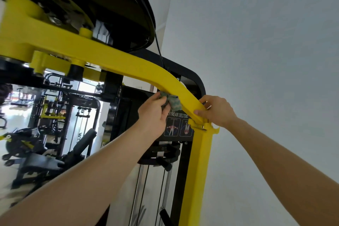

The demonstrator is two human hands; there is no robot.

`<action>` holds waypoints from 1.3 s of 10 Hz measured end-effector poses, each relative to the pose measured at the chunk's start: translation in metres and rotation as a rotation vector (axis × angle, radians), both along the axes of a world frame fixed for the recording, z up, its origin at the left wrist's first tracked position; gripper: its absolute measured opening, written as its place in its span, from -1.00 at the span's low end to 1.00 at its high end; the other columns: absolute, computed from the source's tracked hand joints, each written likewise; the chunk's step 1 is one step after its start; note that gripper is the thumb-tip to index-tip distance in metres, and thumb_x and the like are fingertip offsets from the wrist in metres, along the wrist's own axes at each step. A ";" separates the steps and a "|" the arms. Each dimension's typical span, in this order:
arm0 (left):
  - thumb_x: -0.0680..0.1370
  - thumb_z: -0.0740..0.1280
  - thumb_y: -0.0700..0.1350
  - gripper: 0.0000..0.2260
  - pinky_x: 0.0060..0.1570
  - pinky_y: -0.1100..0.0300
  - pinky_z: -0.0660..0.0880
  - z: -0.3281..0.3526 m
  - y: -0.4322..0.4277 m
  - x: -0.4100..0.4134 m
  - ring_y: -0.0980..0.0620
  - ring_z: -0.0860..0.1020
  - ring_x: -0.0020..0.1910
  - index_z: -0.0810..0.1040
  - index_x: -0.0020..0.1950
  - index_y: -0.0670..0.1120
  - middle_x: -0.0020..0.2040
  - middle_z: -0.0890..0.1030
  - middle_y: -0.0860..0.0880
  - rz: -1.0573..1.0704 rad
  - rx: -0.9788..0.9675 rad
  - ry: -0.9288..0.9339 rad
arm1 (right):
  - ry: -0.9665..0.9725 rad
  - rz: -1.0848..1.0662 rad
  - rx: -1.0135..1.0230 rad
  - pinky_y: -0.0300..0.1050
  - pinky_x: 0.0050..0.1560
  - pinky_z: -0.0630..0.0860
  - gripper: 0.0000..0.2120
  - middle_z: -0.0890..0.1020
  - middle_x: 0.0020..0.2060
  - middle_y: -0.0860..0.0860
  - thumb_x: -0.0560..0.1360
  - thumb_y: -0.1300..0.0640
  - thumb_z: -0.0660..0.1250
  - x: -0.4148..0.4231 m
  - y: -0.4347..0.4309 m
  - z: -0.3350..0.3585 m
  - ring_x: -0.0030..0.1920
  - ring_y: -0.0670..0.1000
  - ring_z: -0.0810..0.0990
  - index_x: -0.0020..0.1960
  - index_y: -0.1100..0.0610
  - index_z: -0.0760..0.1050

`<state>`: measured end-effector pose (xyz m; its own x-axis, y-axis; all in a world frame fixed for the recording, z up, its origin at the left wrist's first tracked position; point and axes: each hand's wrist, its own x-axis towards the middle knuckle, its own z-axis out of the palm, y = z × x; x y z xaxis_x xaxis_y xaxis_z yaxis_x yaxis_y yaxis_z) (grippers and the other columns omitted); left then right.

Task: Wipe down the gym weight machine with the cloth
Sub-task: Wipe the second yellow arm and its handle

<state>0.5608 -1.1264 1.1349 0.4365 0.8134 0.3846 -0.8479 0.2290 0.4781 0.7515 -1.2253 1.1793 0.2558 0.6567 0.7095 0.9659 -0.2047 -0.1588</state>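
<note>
Wiping the yellow arm [117, 55] of the weight machine is the step I am on. My left hand [153, 113] has its fingers curled tight round the small green cloth [171, 101] and presses it on the near underside of the arm, just where it bends down. My right hand [215, 111] wraps round the arm a bit lower, to the right of the cloth, with the thumb on the front, holding it steady near the joint above the yellow post [199, 170]. A black chart [177, 126] sits behind. Next, I think I must slide the cloth along the arm, pushing firmly, and move my right hand so I can clean under it.
</note>
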 end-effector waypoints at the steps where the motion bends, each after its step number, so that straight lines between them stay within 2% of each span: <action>1: 0.60 0.33 -0.34 -0.71 0.11 0.15 0.64 0.012 -0.007 -0.029 -0.05 0.62 0.21 0.61 0.29 -0.14 0.25 0.62 -0.13 0.060 0.005 -0.026 | 0.049 -0.024 -0.015 0.03 0.03 0.64 -0.60 0.63 0.06 -0.01 0.45 -0.19 0.47 -0.006 -0.003 0.002 -0.02 0.03 0.62 0.22 -0.04 0.56; 2: 0.61 0.32 -0.34 -0.78 0.03 0.24 0.64 0.018 -0.014 -0.050 -0.02 0.63 0.18 0.63 0.19 -0.13 0.22 0.63 -0.13 0.037 -0.042 -0.077 | 0.071 -0.045 -0.051 0.05 0.04 0.63 -0.57 0.62 0.11 0.04 0.45 -0.16 0.48 -0.014 -0.006 0.005 0.00 0.07 0.61 0.24 0.00 0.54; 3: 0.65 0.28 -0.23 -0.76 0.18 0.61 0.29 0.021 -0.012 -0.069 -0.08 0.51 0.36 0.62 0.16 0.08 0.20 0.59 0.12 -0.019 -0.146 -0.127 | 0.086 -0.005 -0.043 0.07 0.16 0.58 -0.43 0.58 0.23 0.06 0.43 -0.11 0.52 -0.027 -0.007 0.004 0.12 0.09 0.58 0.37 0.01 0.46; 4: 0.68 0.18 -0.08 -0.68 -0.06 0.71 0.01 0.013 -0.002 -0.081 -0.21 0.35 0.48 0.53 0.40 -0.07 0.41 0.48 -0.03 0.481 0.301 0.359 | 0.087 0.163 0.112 0.07 0.30 0.49 -0.24 0.50 0.34 0.00 0.38 -0.06 0.57 -0.053 0.000 0.002 0.29 0.05 0.51 0.50 -0.05 0.34; 5: 0.68 0.19 -0.08 -0.65 0.08 0.68 0.11 0.010 0.006 -0.098 -0.18 0.39 0.47 0.50 0.43 -0.17 0.45 0.45 -0.08 0.421 0.198 0.203 | -0.039 0.322 0.230 0.03 0.34 0.43 -0.17 0.46 0.34 -0.06 0.35 -0.03 0.59 -0.090 0.015 0.011 0.32 0.01 0.46 0.52 -0.10 0.29; 6: 0.61 0.34 -0.26 -0.76 -0.01 0.47 0.53 0.017 0.009 -0.117 0.00 0.60 0.24 0.62 0.26 -0.09 0.30 0.62 -0.12 0.155 -0.028 -0.112 | -0.203 0.336 0.243 0.04 0.32 0.40 -0.19 0.46 0.36 -0.03 0.39 0.01 0.56 -0.126 0.032 0.021 0.32 0.05 0.45 0.54 -0.09 0.25; 7: 0.61 0.35 -0.27 -0.69 -0.12 0.34 0.63 0.015 0.016 -0.133 0.04 0.64 0.18 0.58 0.34 -0.09 0.24 0.66 -0.10 0.164 -0.074 -0.119 | -0.258 0.267 0.331 0.01 0.15 0.48 -0.33 0.52 0.26 -0.02 0.47 0.02 0.48 -0.137 0.048 0.022 0.21 0.07 0.53 0.50 -0.11 0.29; 8: 0.62 0.33 -0.27 -0.69 -0.03 0.31 0.63 0.013 0.016 -0.148 0.04 0.64 0.19 0.56 0.36 -0.09 0.23 0.66 -0.08 0.148 -0.092 -0.160 | -0.255 0.215 0.361 -0.08 0.04 0.40 -0.38 0.54 0.22 -0.02 0.50 -0.01 0.45 -0.133 0.056 0.019 0.16 0.05 0.55 0.48 -0.13 0.29; 9: 0.63 0.31 -0.26 -0.71 -0.01 0.28 0.64 0.010 0.017 -0.144 0.03 0.67 0.12 0.57 0.35 -0.11 0.21 0.67 -0.10 0.101 -0.075 -0.202 | -0.249 0.196 0.357 -0.06 0.04 0.41 -0.40 0.55 0.20 -0.01 0.50 -0.01 0.44 -0.133 0.061 0.021 0.14 0.06 0.56 0.47 -0.14 0.29; 11: 0.59 0.34 -0.29 -0.65 0.03 0.22 0.65 0.009 0.012 -0.109 -0.01 0.68 0.14 0.55 0.37 -0.07 0.24 0.66 -0.14 0.057 -0.039 -0.195 | -0.275 0.199 0.350 -0.05 0.04 0.46 -0.41 0.57 0.17 -0.02 0.49 -0.02 0.45 -0.130 0.059 0.022 0.13 0.06 0.57 0.44 -0.16 0.30; 12: 0.59 0.35 -0.31 -0.68 -0.03 0.22 0.65 0.011 0.005 -0.091 0.00 0.70 0.06 0.58 0.33 -0.11 0.21 0.67 -0.16 0.046 0.006 -0.142 | -0.285 0.243 0.310 0.08 0.10 0.54 -0.42 0.59 0.15 -0.03 0.49 -0.03 0.45 -0.126 0.052 0.026 0.12 0.09 0.58 0.44 -0.17 0.31; 13: 0.61 0.32 -0.32 -0.69 -0.09 0.23 0.64 0.011 0.001 -0.079 0.02 0.71 0.00 0.56 0.34 -0.15 0.21 0.66 -0.16 0.007 0.072 -0.071 | -0.197 0.346 0.244 0.05 0.25 0.47 -0.36 0.58 0.23 -0.02 0.48 0.10 0.48 -0.121 0.047 0.028 0.21 0.07 0.54 0.48 -0.15 0.32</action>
<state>0.4818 -1.1257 1.1454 0.4010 0.7852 0.4719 -0.8815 0.1904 0.4321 0.6308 -1.1780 1.2074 -0.1041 0.4879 0.8667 0.9873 0.1557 0.0309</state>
